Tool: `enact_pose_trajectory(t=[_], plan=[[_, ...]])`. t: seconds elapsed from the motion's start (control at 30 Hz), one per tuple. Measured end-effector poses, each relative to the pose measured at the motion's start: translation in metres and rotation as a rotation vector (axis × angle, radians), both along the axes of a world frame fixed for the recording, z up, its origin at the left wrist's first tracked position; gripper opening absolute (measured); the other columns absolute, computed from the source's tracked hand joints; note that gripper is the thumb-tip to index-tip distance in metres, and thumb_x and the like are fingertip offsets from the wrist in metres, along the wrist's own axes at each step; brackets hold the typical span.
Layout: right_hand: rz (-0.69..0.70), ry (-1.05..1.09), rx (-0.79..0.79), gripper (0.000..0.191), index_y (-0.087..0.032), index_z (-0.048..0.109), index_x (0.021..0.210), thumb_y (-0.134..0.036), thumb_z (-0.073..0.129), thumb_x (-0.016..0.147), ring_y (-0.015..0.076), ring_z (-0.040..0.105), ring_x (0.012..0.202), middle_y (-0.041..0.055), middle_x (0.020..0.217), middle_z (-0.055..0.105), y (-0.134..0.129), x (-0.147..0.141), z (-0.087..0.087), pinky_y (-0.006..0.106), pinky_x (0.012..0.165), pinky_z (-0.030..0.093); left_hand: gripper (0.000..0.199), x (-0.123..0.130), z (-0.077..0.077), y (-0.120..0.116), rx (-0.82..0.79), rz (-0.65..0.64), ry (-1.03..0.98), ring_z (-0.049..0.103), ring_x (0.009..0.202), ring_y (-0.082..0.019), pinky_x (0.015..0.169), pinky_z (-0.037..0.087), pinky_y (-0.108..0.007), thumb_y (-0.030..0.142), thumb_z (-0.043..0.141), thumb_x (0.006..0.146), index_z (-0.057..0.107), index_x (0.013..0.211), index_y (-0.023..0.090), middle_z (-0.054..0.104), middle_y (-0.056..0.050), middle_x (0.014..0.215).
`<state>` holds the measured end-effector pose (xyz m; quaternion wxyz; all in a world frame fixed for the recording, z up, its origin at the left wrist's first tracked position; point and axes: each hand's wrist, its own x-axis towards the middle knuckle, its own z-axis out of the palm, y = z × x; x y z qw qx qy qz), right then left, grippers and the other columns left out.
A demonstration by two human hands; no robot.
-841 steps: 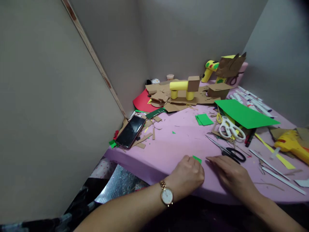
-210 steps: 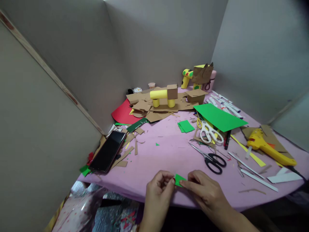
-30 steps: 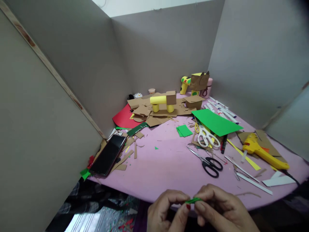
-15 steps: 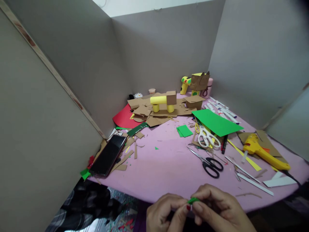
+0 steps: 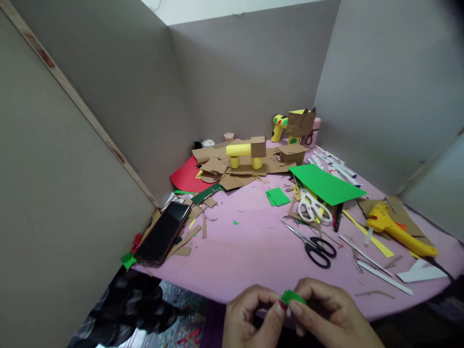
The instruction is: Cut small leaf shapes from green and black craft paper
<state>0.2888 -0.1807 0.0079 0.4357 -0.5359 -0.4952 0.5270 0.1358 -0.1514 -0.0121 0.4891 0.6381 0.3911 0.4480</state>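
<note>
At the table's near edge, my left hand [image 5: 253, 314] and my right hand [image 5: 326, 311] meet, fingertips pinching a small green paper piece [image 5: 292, 296] between them. Something dark red shows at my left fingertips; I cannot make out if it is a nail or paper. Black-handled scissors [image 5: 313, 246] lie open just beyond my right hand. Farther off are small green paper squares [image 5: 278, 196]. A yellow tube figure with a cardboard box head [image 5: 242, 151] stands on cardboard pieces.
A phone [image 5: 164, 233] and cardboard scraps lie at the left. To the right are white scissors [image 5: 313, 207], a green sheet [image 5: 326, 183], a yellow glue gun [image 5: 398, 229], markers [image 5: 337, 166] and paper strips. Grey panels [image 5: 250, 77] enclose the table [image 5: 239, 256].
The green piece has turned and shows more of its face between my fingertips. My left hand has shifted slightly right. The objects on the table keep their places.
</note>
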Motion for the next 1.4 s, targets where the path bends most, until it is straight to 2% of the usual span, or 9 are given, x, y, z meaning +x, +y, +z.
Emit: enact_pose_trajectory(t=[0.07,0.2,0.3,0.53,0.77,0.9,1.0,1.1,1.4], plan=[[-0.001,-0.018,-0.004,0.030,-0.019,0.052,0.062,-0.042,0.056,0.081,0.0138,0.048,0.053,-0.0032,0.053,0.053,0.000,0.000,-0.001,0.024,0.054,0.038,0.007,-0.002,0.002,0.003,0.115,0.001,0.032,0.063,0.061,-0.014,0.056,0.049,-0.020,0.018,0.061,0.078,0.068,0.078,0.018,0.068,-0.002,0.066],[0.015,-0.032,0.001,0.028,-0.020,0.052,0.061,-0.040,0.057,0.079,0.0136,0.047,0.052,-0.0037,0.053,0.052,-0.002,-0.001,0.000,0.023,0.052,0.037,0.028,-0.008,0.008,0.008,0.410,-0.070,0.066,0.067,0.070,-0.014,0.064,0.053,-0.020,0.003,0.060,0.076,0.066,0.097,0.021,0.072,-0.004,0.080],[0.005,-0.078,0.031,0.026,-0.019,0.053,0.063,-0.038,0.056,0.080,0.0138,0.048,0.053,-0.0032,0.054,0.053,-0.002,-0.002,0.002,0.022,0.052,0.038,0.033,-0.010,0.008,0.010,0.481,-0.095,0.064,0.068,0.072,-0.015,0.064,0.054,-0.020,-0.002,0.060,0.075,0.065,0.099,0.020,0.072,-0.006,0.082],[0.000,-0.176,0.116,0.027,-0.019,0.055,0.062,-0.038,0.053,0.081,0.0156,0.051,0.054,-0.0017,0.055,0.055,-0.001,-0.002,-0.001,0.024,0.053,0.041,0.029,-0.007,0.003,0.005,0.395,-0.039,0.005,0.067,0.065,-0.013,0.060,0.053,-0.018,0.002,0.060,0.075,0.067,0.095,0.022,0.071,-0.002,0.076],[0.008,-0.210,0.131,0.027,-0.018,0.055,0.064,-0.038,0.051,0.082,0.0162,0.054,0.056,-0.0002,0.057,0.057,0.002,-0.001,0.000,0.024,0.054,0.044,0.016,-0.001,-0.003,0.001,0.179,0.046,-0.036,0.065,0.061,-0.012,0.059,0.051,-0.018,0.013,0.062,0.078,0.071,0.087,0.024,0.070,-0.001,0.070],[-0.009,-0.293,0.156,0.028,-0.018,0.057,0.064,-0.037,0.049,0.083,0.0170,0.054,0.057,0.0007,0.058,0.058,0.004,-0.001,0.000,0.025,0.055,0.044,0.017,0.000,-0.006,0.003,0.044,0.047,-0.012,0.064,0.062,-0.014,0.057,0.051,-0.020,0.021,0.062,0.079,0.068,0.095,0.020,0.068,-0.002,0.069],[-0.004,-0.298,0.162,0.028,-0.017,0.059,0.066,-0.037,0.050,0.083,0.0177,0.056,0.059,0.0018,0.060,0.060,0.005,-0.002,-0.001,0.025,0.057,0.045,0.013,-0.001,-0.004,0.003,0.060,0.019,0.043,0.063,0.064,-0.014,0.056,0.049,-0.018,0.021,0.059,0.081,0.070,0.087,0.021,0.068,-0.002,0.069],[0.012,-0.204,0.128,0.026,-0.017,0.061,0.071,-0.039,0.052,0.082,0.0183,0.058,0.061,0.0019,0.063,0.061,0.004,-0.001,-0.001,0.026,0.058,0.047,0.013,-0.002,-0.001,0.003,0.091,0.022,0.073,0.062,0.062,-0.014,0.056,0.047,-0.018,0.020,0.058,0.082,0.070,0.082,0.021,0.067,-0.001,0.066],[-0.004,-0.176,0.094,0.033,-0.018,0.057,0.062,-0.041,0.050,0.084,0.0151,0.054,0.052,-0.0010,0.053,0.057,0.001,0.001,-0.005,0.024,0.052,0.042,0.009,-0.001,0.001,0.002,0.061,0.000,0.070,0.062,0.060,-0.014,0.054,0.046,-0.019,0.020,0.061,0.078,0.070,0.077,0.019,0.068,-0.002,0.066]])
